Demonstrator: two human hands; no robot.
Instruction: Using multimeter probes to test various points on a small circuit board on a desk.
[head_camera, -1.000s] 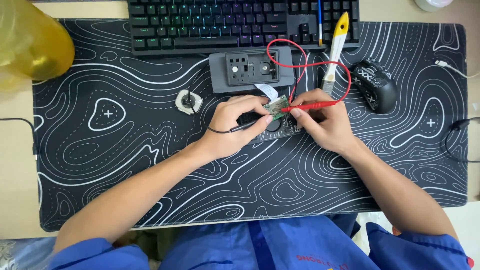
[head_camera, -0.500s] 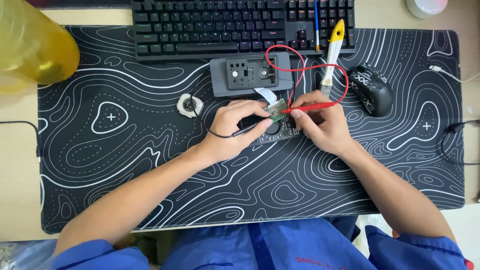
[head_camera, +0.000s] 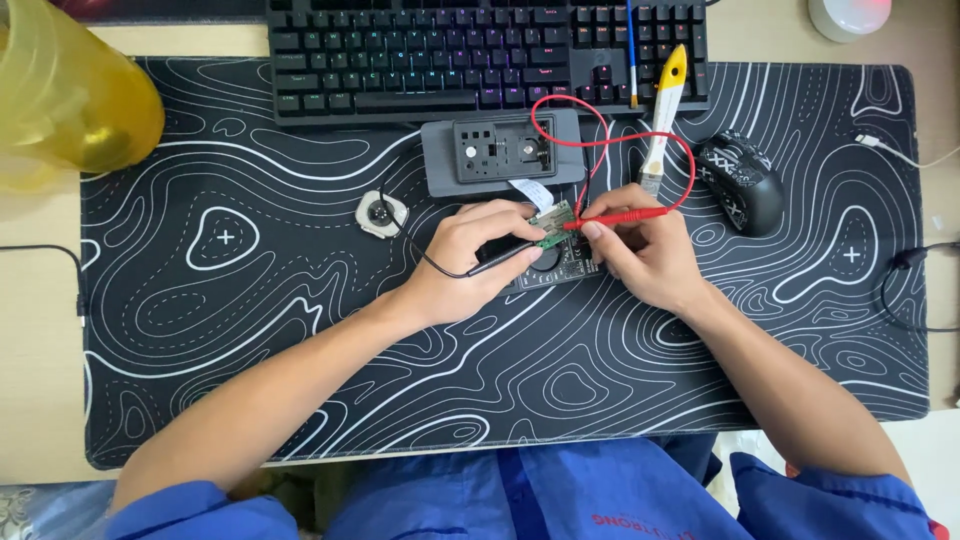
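Observation:
My left hand (head_camera: 470, 262) grips a black test probe (head_camera: 505, 258) whose tip rests on a small green circuit board (head_camera: 553, 222). My right hand (head_camera: 645, 252) pinches a red test probe (head_camera: 618, 217), tip also on that board. The board lies over a dark gadget (head_camera: 560, 268) on the mat, partly hidden by my fingers. A red lead (head_camera: 588, 140) loops up from the red probe; a black lead (head_camera: 410, 238) curves left from the black probe.
A grey open device case (head_camera: 500, 155) sits just above my hands. A small round part (head_camera: 381, 213) lies left of it. A yellow-handled brush (head_camera: 665, 110), black mouse (head_camera: 738, 182), keyboard (head_camera: 480, 55), black patterned desk mat (head_camera: 250, 300) and yellow jug (head_camera: 60, 90) surround them.
Both hands stay on the probes at the board, with only slight shifts of the tips. The camera view drifted a little.

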